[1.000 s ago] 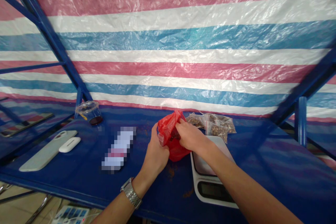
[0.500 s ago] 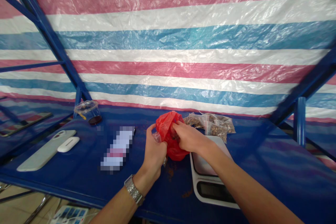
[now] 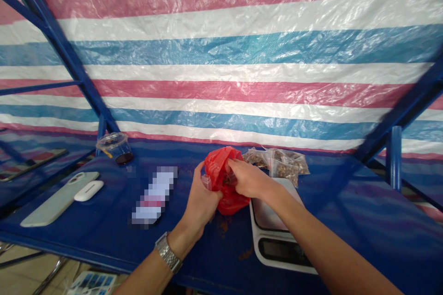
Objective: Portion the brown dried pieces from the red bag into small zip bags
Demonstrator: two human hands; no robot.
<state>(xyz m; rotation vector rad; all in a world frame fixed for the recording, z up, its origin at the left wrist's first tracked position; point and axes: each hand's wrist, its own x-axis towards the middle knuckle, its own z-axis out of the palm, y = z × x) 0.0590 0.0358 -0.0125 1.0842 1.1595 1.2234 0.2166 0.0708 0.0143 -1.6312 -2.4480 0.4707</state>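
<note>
Blue tabletop [image 3: 204, 258] fills your near field; picture a clock centred on the red bag [image 3: 233, 203], twelve toward the far edge. Nearest you, one metal watch [image 3: 168, 252] circles your left wrist, at half past seven. Two smears of brown crumbs [image 3: 224, 226] lie between five and six, and one scale [image 3: 272, 216] sits at four, partly hidden by your right forearm; whether the bag touches it, you cannot tell. At the centre is that one red bag, its mouth tipped toward you with something brown inside. Your left hand [image 3: 202, 200] pinches its left side between thumb and fingers, with a bit of clear plastic [image 3: 206, 181] showing there too. Your right hand [image 3: 249, 179] has its fingers bunched in the mouth; their tips are hidden, so what they grip cannot be told. The step in hand looks like working inside the bag, and the next move seems to call for a steady left pinch and an open mouth. Toward nine o'clock lie two phones, one lit [image 3: 155, 196] and one pale [image 3: 60, 200], with one earbud case [image 3: 89, 191] touching the pale one. Farther off are at least three small clear bags [image 3: 285, 173] of brown bits, overlapping, between two and three; one plastic cup [image 3: 119, 150] at half past nine; and one striped sheet [image 3: 221, 90] behind everything.
</note>
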